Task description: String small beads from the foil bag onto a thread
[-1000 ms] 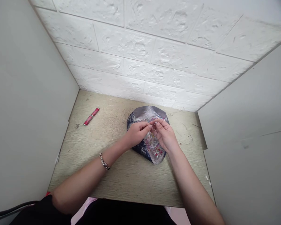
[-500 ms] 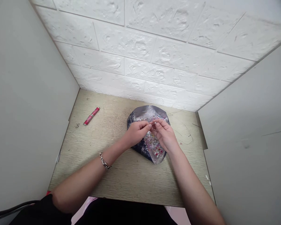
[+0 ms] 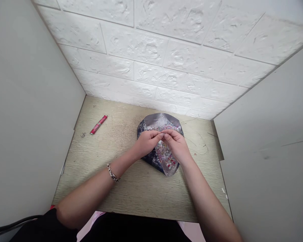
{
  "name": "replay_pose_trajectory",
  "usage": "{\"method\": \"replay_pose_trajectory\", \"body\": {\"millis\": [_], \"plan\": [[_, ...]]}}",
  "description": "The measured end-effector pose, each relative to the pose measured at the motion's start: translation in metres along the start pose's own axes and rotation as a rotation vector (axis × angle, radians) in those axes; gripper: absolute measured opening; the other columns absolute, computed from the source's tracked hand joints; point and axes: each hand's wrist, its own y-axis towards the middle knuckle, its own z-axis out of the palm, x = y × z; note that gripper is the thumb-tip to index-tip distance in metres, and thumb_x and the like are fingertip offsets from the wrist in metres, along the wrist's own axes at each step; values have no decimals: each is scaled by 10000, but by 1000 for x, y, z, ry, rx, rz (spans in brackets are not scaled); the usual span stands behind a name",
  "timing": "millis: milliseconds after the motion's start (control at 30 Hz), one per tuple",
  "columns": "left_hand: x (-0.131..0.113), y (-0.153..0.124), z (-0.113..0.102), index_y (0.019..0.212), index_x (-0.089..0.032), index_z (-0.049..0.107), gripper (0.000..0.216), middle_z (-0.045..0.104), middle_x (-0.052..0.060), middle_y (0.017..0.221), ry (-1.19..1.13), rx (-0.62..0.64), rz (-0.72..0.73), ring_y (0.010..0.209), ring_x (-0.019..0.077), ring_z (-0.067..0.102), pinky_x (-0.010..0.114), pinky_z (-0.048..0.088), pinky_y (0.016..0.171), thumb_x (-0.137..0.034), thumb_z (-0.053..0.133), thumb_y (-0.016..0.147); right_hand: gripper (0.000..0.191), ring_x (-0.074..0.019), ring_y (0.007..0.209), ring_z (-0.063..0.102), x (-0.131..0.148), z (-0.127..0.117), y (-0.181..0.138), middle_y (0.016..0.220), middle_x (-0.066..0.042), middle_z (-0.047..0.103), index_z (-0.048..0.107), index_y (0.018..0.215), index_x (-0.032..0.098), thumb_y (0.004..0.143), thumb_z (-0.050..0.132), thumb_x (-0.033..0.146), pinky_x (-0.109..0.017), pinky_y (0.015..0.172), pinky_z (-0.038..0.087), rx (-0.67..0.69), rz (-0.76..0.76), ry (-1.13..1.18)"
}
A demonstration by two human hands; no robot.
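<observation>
My left hand [image 3: 148,142] is closed in a pinch over a bag of beads [image 3: 166,171], its thumb and forefinger meeting the fingertips of my right hand [image 3: 177,144]. My right hand is pinched too, coming in from the other side. A thin thread and a small white bead showed between them a moment ago; the fingertips now cover both. The bag lies open, with a silvery lining and a dark patterned outside. Many small beads [image 3: 166,155] in white, pink, red and yellow fill it below my hands.
A red and pink tube [image 3: 99,124] lies on the wooden tabletop [image 3: 116,134] at the left, with small metal pieces [image 3: 83,135] near it. Fine thread [image 3: 205,146] curls right of the bag. A white brick-pattern wall [image 3: 151,74] and grey side panels enclose the table.
My right fingertips have moved slightly left and closed against my left fingertips. The white bead and thin thread between them have gone out of sight. The bag has stayed put.
</observation>
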Motion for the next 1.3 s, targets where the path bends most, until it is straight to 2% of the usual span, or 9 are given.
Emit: {"method": "replay_pose_trajectory", "body": {"millis": [233,400,567,667,767,900,1000,1100,1300], "plan": [[-3,0,0,636,-124,596,334,541,-14,580,-10,8,-1,604,101,492,223,387,579,-393,451,770,166,-137,758,589,12,2,-3,780,-18,664,666,786,205,730,574,332,-293,735,463,-73,-136,-328],[-4,-1,-1,609,-128,542,390,419,-46,435,-116,80,-53,431,61,421,190,337,440,-436,396,799,142,-156,869,593,19,5,-9,881,-37,663,679,789,210,747,563,281,-328,820,450,-146,-304,-396],[-1,-1,1,848,-114,605,460,557,30,707,-311,169,-109,480,75,528,178,327,363,-502,365,790,144,-158,928,579,24,6,-13,957,-41,643,678,826,227,760,552,251,-349,870,429,-144,-418,-434],[-2,-1,0,790,-98,626,503,568,51,706,-372,206,-123,535,91,536,183,354,386,-532,371,774,137,-153,885,580,26,7,-15,884,-37,647,675,794,218,760,550,263,-337,841,437,-195,-457,-455],[-5,0,-2,675,-105,614,431,558,32,624,-388,260,-140,545,90,500,197,382,438,-507,471,732,153,-130,734,574,27,6,-14,779,-22,641,658,768,198,764,541,296,-310,756,454,-291,-426,-420],[-7,0,-5,635,-123,602,318,580,19,627,-381,242,-76,633,98,510,243,422,640,-429,553,705,192,-81,557,505,34,4,-11,758,-13,631,629,752,180,757,540,350,-248,583,439,-342,-326,-202],[-7,0,-5,650,-131,612,275,609,37,720,-337,227,3,738,121,534,275,406,746,-384,539,729,170,-55,513,497,51,4,-12,816,-6,633,597,742,192,757,544,353,-216,514,424,-311,-317,-35],[-7,1,-5,670,-139,623,241,610,47,785,-283,230,58,789,127,539,280,402,778,-344,523,749,173,-56,477,513,77,4,-16,764,12,636,551,726,207,765,532,374,-208,474,436,-279,-376,-27],[-8,1,-5,675,-146,630,228,609,54,800,-205,216,76,806,136,544,288,409,790,-329,517,750,140,-54,512,561,136,3,-29,722,49,628,564,757,245,828,461,308,-197,491,472,-296,-660,-107]]}}
